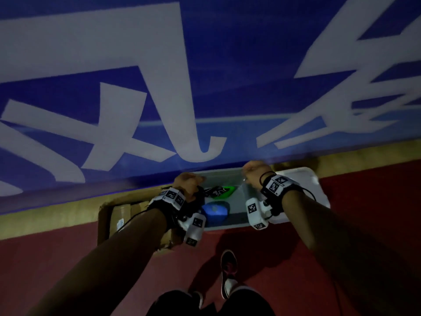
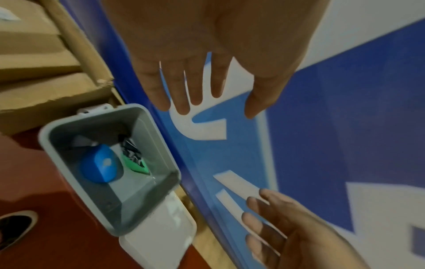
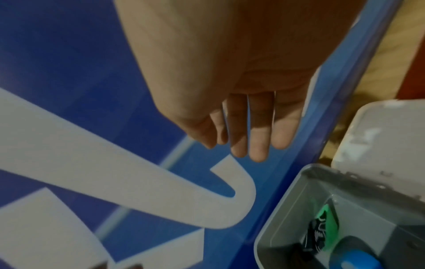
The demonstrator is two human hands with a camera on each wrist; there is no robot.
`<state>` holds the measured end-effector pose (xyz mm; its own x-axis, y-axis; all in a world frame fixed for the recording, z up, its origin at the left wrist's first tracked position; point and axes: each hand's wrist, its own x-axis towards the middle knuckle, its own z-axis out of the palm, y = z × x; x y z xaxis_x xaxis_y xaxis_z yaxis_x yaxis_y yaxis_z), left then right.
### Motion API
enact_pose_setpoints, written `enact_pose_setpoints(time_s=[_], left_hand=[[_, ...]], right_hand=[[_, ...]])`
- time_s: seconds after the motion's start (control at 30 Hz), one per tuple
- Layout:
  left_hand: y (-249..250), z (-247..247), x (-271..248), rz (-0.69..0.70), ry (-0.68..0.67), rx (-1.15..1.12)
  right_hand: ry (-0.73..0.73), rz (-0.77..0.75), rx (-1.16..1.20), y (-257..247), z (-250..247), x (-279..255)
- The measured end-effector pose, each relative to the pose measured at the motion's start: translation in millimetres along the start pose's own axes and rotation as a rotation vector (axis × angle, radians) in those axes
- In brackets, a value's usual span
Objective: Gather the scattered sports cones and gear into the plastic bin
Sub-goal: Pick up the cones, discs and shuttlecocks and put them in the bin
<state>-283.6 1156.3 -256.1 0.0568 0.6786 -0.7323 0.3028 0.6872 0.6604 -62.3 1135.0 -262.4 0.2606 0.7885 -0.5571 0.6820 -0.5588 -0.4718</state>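
Observation:
A grey plastic bin (image 1: pixel 225 225) stands open on the red floor against a blue banner. Inside lie a blue cone (image 1: pixel 215 210) and a green and black item (image 1: pixel 222 191). In the left wrist view the bin's inner wall (image 2: pixel 138 196), the blue cone (image 2: pixel 101 165) and the green item (image 2: pixel 133 160) show plainly. My left hand (image 1: pixel 188 182) hovers over the bin's left end; its fingers are straight and spread, holding nothing (image 2: pixel 214 87). My right hand (image 1: pixel 251 171) hangs over the bin's far right corner, fingers straight and together, empty (image 3: pixel 248 138).
The bin's white lid (image 1: pixel 303 183) lies just right of it. A cardboard box (image 1: pixel 116 220) sits against the bin's left side. The blue banner (image 1: pixel 227 65) rises right behind both. My shoe (image 1: pixel 229 277) stands on the red floor in front of the bin.

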Motion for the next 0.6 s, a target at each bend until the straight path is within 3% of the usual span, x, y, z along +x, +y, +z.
enact_pose_setpoints(time_s=[0.17, 0.3, 0.37, 0.43, 0.6], left_hand=[[3.7, 21.9, -36.0, 0.107, -0.206, 0.132], [-31.9, 60.4, -91.8, 0.183, -0.476, 0.359], [-64.3, 82.7, -131.4, 0.223, -0.604, 0.485], [-97.9, 107.2, -175.2, 0.247, -0.727, 0.604], [-214.3, 150.8, -295.3, 0.192, -1.064, 0.899]], right_hand=[[0.156, 0.113, 0.248, 26.0, 9.8, -82.7], [0.366, 0.297, 0.498, 55.0, 45.8, -197.7], [0.377, 0.401, 0.636, 70.8, 76.3, -265.6], [0.366, 0.494, 0.618, 86.9, 103.9, -333.8], [0.666, 0.828, 0.764, 147.9, 186.3, -511.2]])
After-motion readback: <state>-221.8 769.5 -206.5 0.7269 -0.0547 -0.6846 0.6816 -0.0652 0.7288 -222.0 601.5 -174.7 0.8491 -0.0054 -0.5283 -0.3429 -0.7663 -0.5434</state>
